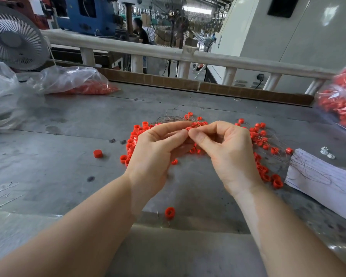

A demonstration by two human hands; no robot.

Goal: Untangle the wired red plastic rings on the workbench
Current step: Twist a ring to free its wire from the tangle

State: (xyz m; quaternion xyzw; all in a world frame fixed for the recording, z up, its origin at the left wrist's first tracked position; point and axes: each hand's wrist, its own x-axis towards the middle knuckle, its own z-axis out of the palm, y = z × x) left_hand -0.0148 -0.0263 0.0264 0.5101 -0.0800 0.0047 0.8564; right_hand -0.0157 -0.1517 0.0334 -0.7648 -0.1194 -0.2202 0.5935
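Note:
A tangle of small red plastic rings [260,136] strung on thin wires [174,116] lies spread over the middle of the grey workbench [68,136]. My left hand [158,148] and my right hand [228,150] are raised just above the pile, fingertips meeting. Between them they pinch one red ring [188,128] on its wire. Much of the pile is hidden under my hands. Loose rings lie apart: one [98,153] to the left, one [169,212] near the front edge.
A clear bag of red rings [84,84] lies at the back left, another bag [342,104] at the right edge. A white paper sheet [324,182] sits at the right. A fan [14,39] stands back left. A cardboard strip [168,80] borders the bench's far edge.

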